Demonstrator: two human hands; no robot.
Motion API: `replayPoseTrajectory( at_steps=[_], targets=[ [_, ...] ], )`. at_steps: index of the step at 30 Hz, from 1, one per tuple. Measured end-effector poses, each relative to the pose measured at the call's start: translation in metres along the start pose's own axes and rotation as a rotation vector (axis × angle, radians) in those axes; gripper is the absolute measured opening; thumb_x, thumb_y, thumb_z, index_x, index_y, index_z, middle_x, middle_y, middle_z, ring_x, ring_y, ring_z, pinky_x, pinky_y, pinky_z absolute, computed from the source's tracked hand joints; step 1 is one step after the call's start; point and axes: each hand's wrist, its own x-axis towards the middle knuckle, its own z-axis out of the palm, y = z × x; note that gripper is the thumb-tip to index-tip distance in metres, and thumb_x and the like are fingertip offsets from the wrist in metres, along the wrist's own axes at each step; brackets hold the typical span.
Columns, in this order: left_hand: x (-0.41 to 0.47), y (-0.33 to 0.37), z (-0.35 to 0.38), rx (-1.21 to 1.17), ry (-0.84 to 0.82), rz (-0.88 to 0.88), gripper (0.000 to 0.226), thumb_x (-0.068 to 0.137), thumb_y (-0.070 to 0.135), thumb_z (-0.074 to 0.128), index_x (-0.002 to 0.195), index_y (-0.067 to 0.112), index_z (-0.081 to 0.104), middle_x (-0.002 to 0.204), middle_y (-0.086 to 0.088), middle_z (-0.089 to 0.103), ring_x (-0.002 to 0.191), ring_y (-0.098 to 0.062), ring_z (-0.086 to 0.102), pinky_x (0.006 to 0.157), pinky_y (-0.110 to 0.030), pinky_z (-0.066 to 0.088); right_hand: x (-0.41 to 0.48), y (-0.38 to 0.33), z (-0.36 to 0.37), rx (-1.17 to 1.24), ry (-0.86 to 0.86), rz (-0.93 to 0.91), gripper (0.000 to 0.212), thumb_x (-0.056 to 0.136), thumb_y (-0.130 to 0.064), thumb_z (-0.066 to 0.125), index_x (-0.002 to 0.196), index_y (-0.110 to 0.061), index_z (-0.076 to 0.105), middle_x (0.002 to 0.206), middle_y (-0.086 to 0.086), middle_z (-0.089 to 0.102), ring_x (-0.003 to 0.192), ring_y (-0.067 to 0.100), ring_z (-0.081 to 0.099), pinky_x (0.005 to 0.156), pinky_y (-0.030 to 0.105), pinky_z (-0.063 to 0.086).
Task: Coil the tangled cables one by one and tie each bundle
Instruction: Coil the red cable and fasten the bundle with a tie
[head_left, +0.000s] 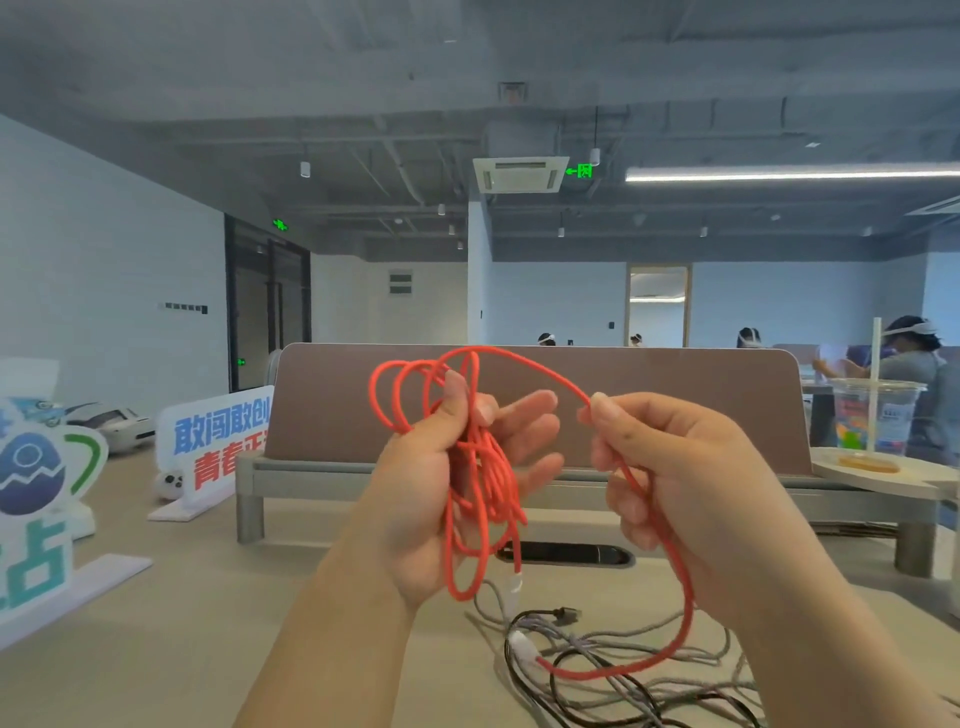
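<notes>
An orange-red cable (480, 483) is gathered into several loose loops that stand above and hang below my left hand (436, 483), which grips the bundle with thumb up and fingers spread behind it. My right hand (670, 473) pinches the free strand of the same cable near its top arc. That strand drops down past my right wrist to a white plug end (522, 647) lying on the table. A tangle of grey and black cables (613, 670) lies on the table below both hands.
A beige table (182, 623) carries printed standing signs (218, 447) on the left. A brown divider panel (649, 395) stands behind my hands. A plastic cup with a straw (875, 415) sits on a round tray at the right. People sit in the background.
</notes>
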Motion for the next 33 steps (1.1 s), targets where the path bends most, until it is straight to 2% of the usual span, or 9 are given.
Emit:
replayPoseTrajectory(
  at_steps=[4,7,10,13,19,22,25,29,33],
  targets=[
    [0.005,-0.01,0.005,0.18,0.233,0.106,0.035,0.095,0.04,0.045,0.077,0.011,0.053,0.089,-0.017,0.075,0.069,-0.025,0.074,0.056,-0.032,0.059,0.005,0.014,0.013,-0.55,0.118,-0.177,0.022,0.082,-0.031,0.066,0.066,-0.016,0.067,0.058,0.003,0.067,0.041,0.011,0.047,0.042,0.026,0.042],
    [0.005,-0.014,0.007,0.266,0.38,0.154,0.035,0.095,0.039,0.05,0.077,0.009,0.057,0.064,-0.008,0.073,0.043,-0.016,0.063,0.042,-0.024,0.051,0.005,0.02,0.024,-0.707,0.018,-0.262,0.025,0.084,-0.031,0.064,0.069,-0.012,0.067,0.062,0.008,0.067,0.055,0.025,0.057,0.05,0.029,0.045],
    [0.008,-0.009,0.001,0.262,0.504,0.183,0.042,0.093,0.039,0.054,0.07,0.004,0.057,0.047,-0.005,0.06,0.038,-0.016,0.058,0.043,-0.025,0.051,0.002,0.017,0.022,-0.834,-0.181,-0.178,0.027,0.089,-0.04,0.055,0.076,-0.019,0.067,0.063,0.004,0.07,0.039,0.009,0.049,0.042,0.021,0.038],
    [0.011,0.0,-0.014,0.251,0.607,0.213,0.04,0.089,0.041,0.059,0.072,0.005,0.054,0.042,-0.002,0.053,0.033,-0.013,0.048,0.051,-0.028,0.046,-0.002,0.011,0.011,-0.811,-0.396,0.048,0.026,0.09,-0.043,0.054,0.083,-0.021,0.066,0.054,-0.005,0.065,0.041,0.003,0.048,0.049,0.021,0.045],
    [0.014,0.017,-0.047,0.318,0.732,0.227,0.04,0.082,0.052,0.064,0.07,0.016,0.05,0.041,0.004,0.048,0.04,-0.011,0.043,0.045,-0.025,0.039,-0.006,-0.002,-0.028,-0.656,-0.357,0.22,0.018,0.085,-0.032,0.063,0.077,-0.018,0.069,0.047,-0.002,0.053,0.04,0.011,0.049,0.049,0.027,0.051],
    [0.011,0.017,-0.046,0.333,0.612,0.154,0.042,0.073,0.052,0.068,0.068,0.016,0.048,0.043,0.003,0.046,0.04,-0.011,0.042,0.047,-0.025,0.039,-0.006,-0.005,-0.039,-0.627,-0.239,0.134,0.015,0.084,-0.031,0.063,0.075,-0.024,0.072,0.049,0.001,0.051,0.042,0.01,0.048,0.048,0.024,0.052],
    [0.007,0.007,-0.036,0.383,0.338,-0.039,0.042,0.057,0.048,0.072,0.071,0.017,0.047,0.051,0.001,0.044,0.037,-0.008,0.041,0.039,-0.017,0.039,-0.002,-0.003,-0.036,-0.831,-0.048,-0.195,0.023,0.086,-0.028,0.061,0.066,-0.037,0.068,0.056,-0.01,0.057,0.05,0.001,0.049,0.05,0.011,0.041],
    [-0.002,-0.01,-0.025,0.467,-0.038,-0.279,0.041,0.058,0.048,0.081,0.077,0.02,0.058,0.05,0.004,0.045,0.039,-0.007,0.041,0.039,-0.019,0.041,-0.005,-0.007,-0.016,-0.692,-0.1,-0.402,0.012,0.079,-0.024,0.067,0.072,-0.033,0.072,0.07,-0.011,0.061,0.057,0.006,0.048,0.054,0.014,0.039],
    [-0.002,-0.015,-0.016,0.65,-0.293,-0.31,0.093,0.021,0.079,0.075,0.089,0.019,0.054,0.051,0.012,0.057,0.045,0.003,0.053,0.048,-0.012,0.042,-0.005,-0.005,-0.001,-0.509,-0.068,-0.431,0.026,0.064,-0.046,0.068,0.067,-0.02,0.065,0.056,-0.002,0.064,0.047,0.008,0.053,0.048,0.019,0.043]
  ],
)
